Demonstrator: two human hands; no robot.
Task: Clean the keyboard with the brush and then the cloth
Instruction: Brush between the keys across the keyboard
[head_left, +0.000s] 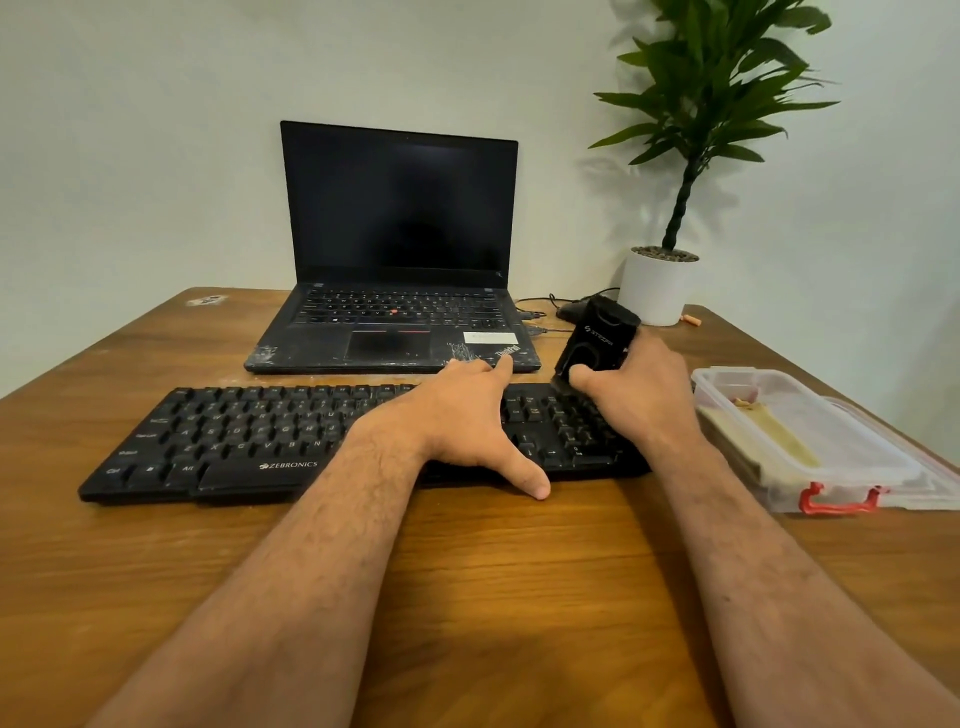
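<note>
A black keyboard (249, 441) lies across the wooden table (467, 597) in front of me. My left hand (467, 421) rests flat on its right-middle part, fingers spread, thumb over the front edge, holding nothing. My right hand (639, 395) grips a black brush tool (597, 338) upright, its lower end touching the keys at the keyboard's right end. A beige cloth (769, 436) lies folded inside a clear plastic box (852, 467) to the right.
An open black laptop (395, 312) with a dark screen stands behind the keyboard. A potted plant in a white pot (657, 286) sits at the back right, with cables and a dark mouse (571, 312) beside it.
</note>
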